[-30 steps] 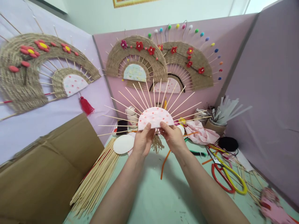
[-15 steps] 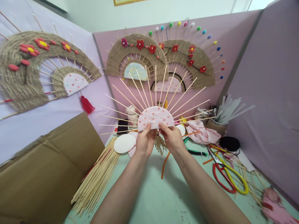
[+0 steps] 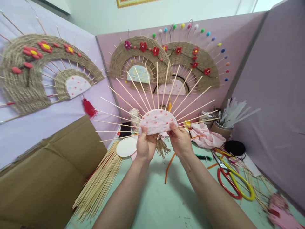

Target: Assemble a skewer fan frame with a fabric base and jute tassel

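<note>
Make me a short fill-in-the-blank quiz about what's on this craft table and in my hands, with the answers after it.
1. The left hand and right hand hold a half-round dotted piece, whose thin sticks fan out from its ____ edge, not its straight one.
2. The scissors have one yellow handle and one ____ handle.
3. The round item just behind the scissors is ____ in color.
4. In the picture, the brown cardboard is to the ____ of the stick pile.

Missing words: curved; red; black; left.

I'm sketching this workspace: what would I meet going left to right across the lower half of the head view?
Brown cardboard, bundle of thin sticks, white oval, left hand, dotted half-disc, right hand, crumpled pink cloth, black round item.
</note>
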`<state>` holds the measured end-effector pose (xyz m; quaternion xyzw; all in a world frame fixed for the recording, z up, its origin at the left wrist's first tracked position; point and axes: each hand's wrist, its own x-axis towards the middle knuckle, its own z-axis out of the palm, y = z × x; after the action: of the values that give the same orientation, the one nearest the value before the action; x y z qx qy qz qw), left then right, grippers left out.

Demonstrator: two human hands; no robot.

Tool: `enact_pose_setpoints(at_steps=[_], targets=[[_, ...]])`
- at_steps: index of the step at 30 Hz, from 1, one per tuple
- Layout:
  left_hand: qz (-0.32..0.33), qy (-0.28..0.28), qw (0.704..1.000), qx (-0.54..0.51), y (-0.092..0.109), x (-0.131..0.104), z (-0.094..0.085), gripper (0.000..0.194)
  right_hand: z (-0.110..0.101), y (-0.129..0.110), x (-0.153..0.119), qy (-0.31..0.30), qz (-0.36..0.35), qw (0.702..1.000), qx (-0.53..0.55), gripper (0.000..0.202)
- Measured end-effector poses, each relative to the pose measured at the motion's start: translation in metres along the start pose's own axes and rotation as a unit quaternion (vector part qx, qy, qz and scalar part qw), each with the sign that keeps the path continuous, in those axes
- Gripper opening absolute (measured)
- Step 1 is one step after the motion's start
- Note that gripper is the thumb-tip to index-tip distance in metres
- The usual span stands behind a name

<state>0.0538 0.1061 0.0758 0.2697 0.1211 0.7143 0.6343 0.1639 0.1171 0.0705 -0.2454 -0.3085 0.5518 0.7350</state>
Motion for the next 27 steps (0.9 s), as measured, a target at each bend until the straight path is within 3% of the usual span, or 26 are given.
enact_pose_setpoints(at_steps=[8,11,14,18,21,23,27], targets=[[0.009,0.013,1.0,0.017,0.001,0.001,-0.001,0.036,-0.002,-0.003,0.002,-0.035,0.006,0.999,0.009,0.032],[0.01,-0.011,1.0,0.012,0.001,-0.001,-0.001,0.04,0.0,-0.004,0.002,-0.043,-0.005,0.999,0.006,0.035],[0.023,-0.045,0.999,0.009,0.004,-0.003,0.0,0.042,0.002,0.0,0.0,-0.057,-0.007,0.998,-0.02,0.037],[0.052,-0.036,0.997,0.035,0.01,-0.004,0.0,0.045,-0.002,0.003,0.001,-0.091,0.007,0.99,-0.104,0.041],[0.088,-0.024,0.994,0.052,0.014,-0.002,0.001,0.045,-0.008,-0.007,-0.001,-0.143,0.029,0.965,-0.217,0.044],[0.105,-0.029,0.992,0.06,0.016,-0.002,0.001,0.043,-0.008,-0.018,-0.006,-0.172,0.02,0.938,-0.3,0.037],[0.105,-0.071,0.988,0.083,0.011,-0.008,0.002,0.042,0.001,-0.037,-0.027,-0.155,-0.097,0.898,-0.401,0.028]])
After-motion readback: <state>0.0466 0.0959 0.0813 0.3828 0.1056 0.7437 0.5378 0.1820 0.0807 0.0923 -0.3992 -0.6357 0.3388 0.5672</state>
